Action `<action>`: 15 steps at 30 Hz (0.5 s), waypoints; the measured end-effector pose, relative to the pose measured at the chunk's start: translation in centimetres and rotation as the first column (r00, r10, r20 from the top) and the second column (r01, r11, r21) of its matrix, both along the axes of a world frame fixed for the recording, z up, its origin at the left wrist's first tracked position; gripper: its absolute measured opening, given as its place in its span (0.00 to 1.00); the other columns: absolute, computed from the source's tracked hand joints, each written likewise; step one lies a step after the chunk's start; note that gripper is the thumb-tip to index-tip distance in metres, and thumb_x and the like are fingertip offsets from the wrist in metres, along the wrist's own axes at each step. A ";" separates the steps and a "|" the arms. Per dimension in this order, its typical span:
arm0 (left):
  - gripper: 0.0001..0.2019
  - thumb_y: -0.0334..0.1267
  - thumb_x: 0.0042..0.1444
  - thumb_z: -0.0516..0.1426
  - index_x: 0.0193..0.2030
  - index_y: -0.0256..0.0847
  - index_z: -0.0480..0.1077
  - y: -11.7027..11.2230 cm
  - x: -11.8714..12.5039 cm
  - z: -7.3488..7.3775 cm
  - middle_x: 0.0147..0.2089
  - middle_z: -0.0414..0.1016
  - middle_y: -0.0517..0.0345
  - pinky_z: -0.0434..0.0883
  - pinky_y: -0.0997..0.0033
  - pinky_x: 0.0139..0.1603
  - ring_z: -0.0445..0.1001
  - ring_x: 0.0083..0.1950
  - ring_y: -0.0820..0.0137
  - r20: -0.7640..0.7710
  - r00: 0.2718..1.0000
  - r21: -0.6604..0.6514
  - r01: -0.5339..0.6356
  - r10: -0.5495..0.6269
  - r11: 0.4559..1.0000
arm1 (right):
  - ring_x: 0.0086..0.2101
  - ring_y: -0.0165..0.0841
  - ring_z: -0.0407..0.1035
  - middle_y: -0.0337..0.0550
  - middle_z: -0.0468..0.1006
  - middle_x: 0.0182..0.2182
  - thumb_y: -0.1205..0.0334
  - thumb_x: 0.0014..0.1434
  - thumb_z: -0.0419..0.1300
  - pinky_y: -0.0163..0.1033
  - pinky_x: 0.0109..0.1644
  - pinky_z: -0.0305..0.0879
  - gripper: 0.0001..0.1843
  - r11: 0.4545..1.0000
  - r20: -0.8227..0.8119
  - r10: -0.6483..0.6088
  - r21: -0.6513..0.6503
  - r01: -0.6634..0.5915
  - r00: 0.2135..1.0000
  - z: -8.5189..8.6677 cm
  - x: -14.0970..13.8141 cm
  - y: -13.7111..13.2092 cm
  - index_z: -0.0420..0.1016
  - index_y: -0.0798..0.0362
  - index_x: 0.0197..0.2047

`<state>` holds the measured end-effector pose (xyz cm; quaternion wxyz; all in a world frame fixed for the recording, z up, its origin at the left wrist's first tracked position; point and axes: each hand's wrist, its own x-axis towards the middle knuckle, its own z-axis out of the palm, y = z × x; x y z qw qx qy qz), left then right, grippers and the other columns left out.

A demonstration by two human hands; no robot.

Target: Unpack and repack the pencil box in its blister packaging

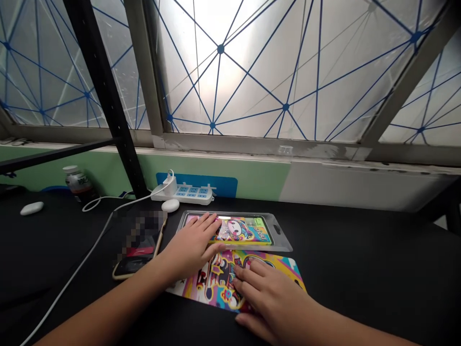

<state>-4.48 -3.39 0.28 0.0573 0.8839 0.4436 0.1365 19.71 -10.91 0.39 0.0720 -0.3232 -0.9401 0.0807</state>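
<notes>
My left hand [196, 245] lies with fingers stretched out over the left part of a clear plastic blister package [282, 240]. Inside that package is a colourful box [248, 229] with a cartoon character's face printed on it. Nearer to me, a bright printed card [216, 295] with cartoon figures lies flat on the black table. My right hand [268, 295] rests on the card's right part, its fingers spread loosely and slightly bent. The palm and fingers cover some of the card's print.
A phone in a light case [135, 265] lies left of my left hand. A white power strip [194, 193] with a plugged-in charger stands by the wall; its white cable [93, 247] crosses the table. Behind are a bottle [79, 184], a white oval object [170, 205] and a black post [111, 96].
</notes>
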 end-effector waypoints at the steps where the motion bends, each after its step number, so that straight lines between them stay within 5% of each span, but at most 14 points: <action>1: 0.31 0.58 0.68 0.45 0.73 0.48 0.54 0.2 -0.1 0.0 0.75 0.51 0.51 0.52 0.47 0.71 0.49 0.75 0.56 0.009 1.000 -0.001 0.001 -0.001 1.000 | 0.49 0.50 0.69 0.55 0.77 0.53 0.49 0.64 0.57 0.55 0.57 0.64 0.22 1.000 -0.002 -0.004 -0.004 0.004 1.000 0.0 0.0 -0.2 0.75 0.54 0.53; 5: 0.30 0.57 0.68 0.48 0.72 0.51 0.55 0.4 -0.6 -0.1 0.74 0.53 0.53 0.53 0.47 0.71 0.50 0.75 0.56 0.056 0.998 0.009 0.022 -0.023 1.000 | 0.56 0.51 0.67 0.55 0.74 0.58 0.47 0.63 0.59 0.56 0.61 0.63 0.24 0.991 -0.040 -0.063 -0.122 0.057 0.997 0.5 0.1 -0.3 0.75 0.51 0.57; 10: 0.29 0.57 0.68 0.48 0.71 0.50 0.57 0.3 -0.7 -0.3 0.74 0.55 0.52 0.54 0.48 0.71 0.51 0.75 0.56 0.074 0.997 0.025 0.018 -0.020 1.000 | 0.70 0.53 0.43 0.53 0.46 0.73 0.38 0.62 0.57 0.62 0.70 0.49 0.44 0.955 -0.038 -0.097 -0.285 0.082 0.995 1.1 0.3 0.4 0.50 0.47 0.74; 15: 0.29 0.58 0.67 0.48 0.71 0.51 0.59 0.3 -0.6 -0.1 0.74 0.55 0.52 0.54 0.47 0.71 0.52 0.75 0.55 0.079 0.997 0.014 0.000 -0.002 1.000 | 0.70 0.53 0.38 0.53 0.43 0.72 0.35 0.62 0.56 0.64 0.71 0.43 0.47 0.945 -0.021 -0.060 -0.324 0.050 0.998 1.7 0.2 0.1 0.45 0.47 0.74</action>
